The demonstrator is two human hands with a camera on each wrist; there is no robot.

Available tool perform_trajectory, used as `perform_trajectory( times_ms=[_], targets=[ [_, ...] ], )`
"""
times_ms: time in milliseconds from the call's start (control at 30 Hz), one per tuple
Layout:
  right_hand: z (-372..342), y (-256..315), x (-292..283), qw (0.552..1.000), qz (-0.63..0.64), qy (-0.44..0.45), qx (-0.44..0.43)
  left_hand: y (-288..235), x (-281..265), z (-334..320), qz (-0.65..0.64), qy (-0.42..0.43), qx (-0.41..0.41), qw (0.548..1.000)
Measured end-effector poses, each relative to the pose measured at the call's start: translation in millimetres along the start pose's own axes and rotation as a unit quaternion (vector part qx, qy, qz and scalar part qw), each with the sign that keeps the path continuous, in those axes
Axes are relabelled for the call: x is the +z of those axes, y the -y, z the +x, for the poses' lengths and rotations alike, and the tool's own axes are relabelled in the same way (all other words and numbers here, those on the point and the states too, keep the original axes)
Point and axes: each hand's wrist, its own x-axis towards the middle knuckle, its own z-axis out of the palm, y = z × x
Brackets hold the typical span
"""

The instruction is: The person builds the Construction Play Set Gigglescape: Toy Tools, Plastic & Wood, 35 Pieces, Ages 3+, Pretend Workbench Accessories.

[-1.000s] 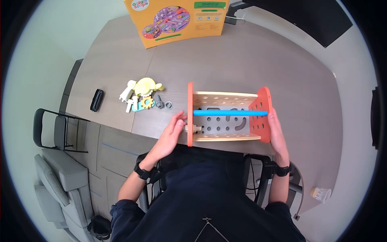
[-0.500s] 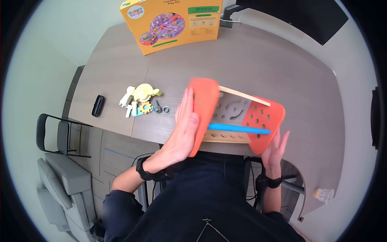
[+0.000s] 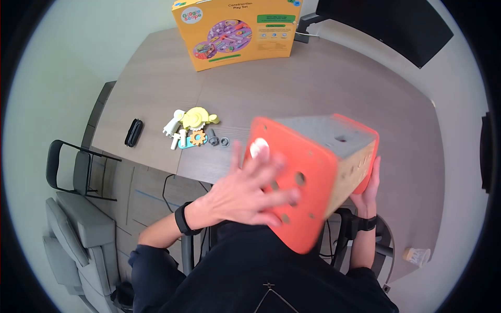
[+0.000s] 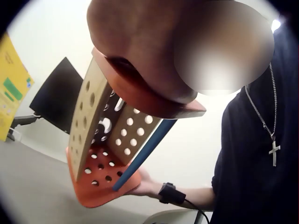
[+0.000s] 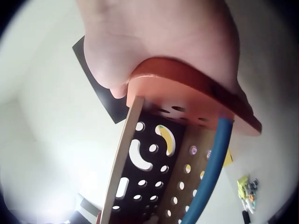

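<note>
A toy toolbox with orange end panels, pale wooden sides and a grey perforated base is held up, tilted, before the person's body. Against its near end panel my left hand lies with fingers spread, slightly blurred. A pale round piece shows on that panel above the fingers. My right hand supports the opposite end panel, its fingers straight along the outside; its palm presses there in the right wrist view. The blue handle rod spans the panels in the left wrist view but is hidden in the head view.
Left on the table lie a yellow toy piece, an orange gear, a grey bolt and a grey nut. A black case is farther left. A yellow box and a monitor stand behind.
The toolbox has been lifted and turned over, from open side facing up to base facing up. My left hand has moved from its edge onto the end panel's outer face, fingers spread.
</note>
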Motion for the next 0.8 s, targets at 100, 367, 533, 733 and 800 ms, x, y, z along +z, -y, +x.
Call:
perform_trajectory(
  times_ms=[100,367,533,733,800],
  targets=[
    [-7,-4,25,0.998,-0.015,-0.017,-0.059,5,23,-16,-0.202,-0.042,-0.257,0.944],
    [14,-38,48,0.91,-0.36,0.04,-0.2,20,-5,0,-0.599,-0.154,-0.572,0.539],
    [26,-43,53,0.972,-0.213,0.001,-0.099,26,57,-49,-0.501,-0.203,-0.53,0.654],
    [35,-55,59,0.975,-0.188,-0.059,-0.099,30,88,-65,-0.499,-0.17,-0.463,0.712],
    [38,-66,52,0.974,-0.188,-0.072,-0.104,35,97,-69,-0.501,-0.172,-0.455,0.716]
  ],
)
